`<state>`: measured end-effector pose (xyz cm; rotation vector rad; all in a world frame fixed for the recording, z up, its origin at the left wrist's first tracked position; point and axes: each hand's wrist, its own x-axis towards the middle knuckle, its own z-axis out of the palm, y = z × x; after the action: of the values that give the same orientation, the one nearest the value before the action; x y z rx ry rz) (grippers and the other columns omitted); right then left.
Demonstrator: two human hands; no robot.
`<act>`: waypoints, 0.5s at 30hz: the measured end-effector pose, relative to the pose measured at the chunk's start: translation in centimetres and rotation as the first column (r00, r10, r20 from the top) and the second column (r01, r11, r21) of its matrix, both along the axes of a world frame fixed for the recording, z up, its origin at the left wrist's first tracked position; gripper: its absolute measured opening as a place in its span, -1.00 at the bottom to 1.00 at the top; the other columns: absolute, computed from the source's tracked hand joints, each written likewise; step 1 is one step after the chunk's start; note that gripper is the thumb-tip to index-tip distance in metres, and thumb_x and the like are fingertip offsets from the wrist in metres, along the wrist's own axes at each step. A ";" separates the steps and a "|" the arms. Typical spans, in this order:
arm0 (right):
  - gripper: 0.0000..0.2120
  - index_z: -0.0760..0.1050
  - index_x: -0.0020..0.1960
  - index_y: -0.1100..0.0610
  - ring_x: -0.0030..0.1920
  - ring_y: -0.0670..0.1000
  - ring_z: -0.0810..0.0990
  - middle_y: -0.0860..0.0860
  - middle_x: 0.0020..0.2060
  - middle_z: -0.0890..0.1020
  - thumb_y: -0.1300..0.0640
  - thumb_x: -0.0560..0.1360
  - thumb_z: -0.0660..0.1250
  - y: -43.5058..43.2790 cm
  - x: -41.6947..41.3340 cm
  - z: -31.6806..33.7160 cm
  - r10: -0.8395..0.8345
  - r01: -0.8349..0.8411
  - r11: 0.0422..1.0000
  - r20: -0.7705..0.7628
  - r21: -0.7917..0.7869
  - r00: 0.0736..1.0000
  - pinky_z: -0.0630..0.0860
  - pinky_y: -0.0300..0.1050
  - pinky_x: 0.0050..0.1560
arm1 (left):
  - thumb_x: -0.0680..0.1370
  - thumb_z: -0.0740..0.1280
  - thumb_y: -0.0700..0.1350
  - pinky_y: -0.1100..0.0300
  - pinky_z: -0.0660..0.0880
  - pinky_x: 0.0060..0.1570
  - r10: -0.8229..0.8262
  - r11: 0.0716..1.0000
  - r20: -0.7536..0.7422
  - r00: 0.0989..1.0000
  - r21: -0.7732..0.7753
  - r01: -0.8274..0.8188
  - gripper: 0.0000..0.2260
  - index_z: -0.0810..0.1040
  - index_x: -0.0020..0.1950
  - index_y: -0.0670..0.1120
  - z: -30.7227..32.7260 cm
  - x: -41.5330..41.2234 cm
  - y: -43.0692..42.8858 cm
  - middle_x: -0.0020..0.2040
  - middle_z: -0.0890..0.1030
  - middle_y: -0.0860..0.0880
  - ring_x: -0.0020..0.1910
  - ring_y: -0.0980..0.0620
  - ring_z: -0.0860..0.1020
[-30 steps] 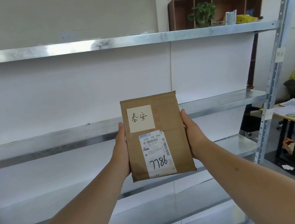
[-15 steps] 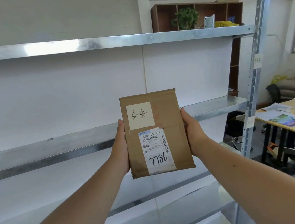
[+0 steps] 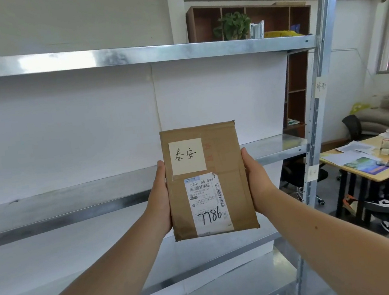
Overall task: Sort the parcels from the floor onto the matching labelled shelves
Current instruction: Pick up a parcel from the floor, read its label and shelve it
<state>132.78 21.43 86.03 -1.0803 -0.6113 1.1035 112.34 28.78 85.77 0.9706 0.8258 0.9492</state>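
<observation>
In the head view, the flat brown cardboard parcel [image 3: 208, 179] was held upright in the air in front of the galvanised steel shelving [image 3: 130, 57], about level with its middle shelf [image 3: 73, 202]. The left hand [image 3: 159, 199] clasped the parcel's left edge and the right hand [image 3: 259, 183] its right edge. Both thumbs lay along the front rim, and the other fingers were curled out of sight behind the card.

The step in hand looked like reading. The pale yellow handwritten note [image 3: 187, 156] on the parcel's face had to be matched to a shelf tag. The next move called for checking it against the tags on the grey perforated upright [image 3: 316, 119], then carrying the parcel to the matching level.

The upper white paper tag [image 3: 321, 86] seemed to carry different characters from the note. The lower white tag [image 3: 312, 172] was too small to read. The floor and any other parcels lay outside the frame.
</observation>
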 end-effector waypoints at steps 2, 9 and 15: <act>-0.35 0.71 0.29 0.00 0.19 0.21 0.75 0.10 0.18 0.77 -0.46 0.57 0.19 0.0 1.8 -0.2 -0.004 0.004 1.000 0.004 0.000 1.000 0.64 0.20 0.28 | 0.56 0.11 0.52 -0.24 0.52 0.38 0.006 1.000 0.008 1.000 -0.007 -0.006 -0.36 0.72 0.29 0.14 -0.1 1.8 0.0 0.18 0.77 -0.10 0.22 -0.23 0.71; -0.38 0.78 0.08 -0.01 -0.06 0.17 0.81 0.11 0.05 0.81 -0.45 0.58 0.18 -0.9 10.7 -0.1 0.051 -0.051 0.999 -0.026 0.020 0.998 0.66 0.12 0.06 | 0.60 0.12 0.47 -0.14 0.59 0.28 0.071 0.997 0.022 0.997 0.007 -0.071 -0.40 0.74 0.22 0.10 0.8 10.6 -2.7 0.11 0.79 -0.10 0.16 -0.19 0.73; -0.32 0.72 0.29 0.03 0.31 0.27 0.68 0.16 0.28 0.72 -0.47 0.56 0.20 -2.1 19.2 1.4 0.105 -0.103 0.994 0.085 -0.025 0.991 0.51 0.26 0.45 | 0.58 0.09 0.49 -0.15 0.55 0.33 0.128 0.991 0.043 0.991 0.019 -0.129 -0.35 0.72 0.27 0.09 1.2 18.9 -5.1 0.16 0.78 -0.11 0.21 -0.20 0.71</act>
<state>151.95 19.28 87.44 -1.1292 -0.7332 1.1598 131.23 23.69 87.00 0.9212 0.8524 1.0878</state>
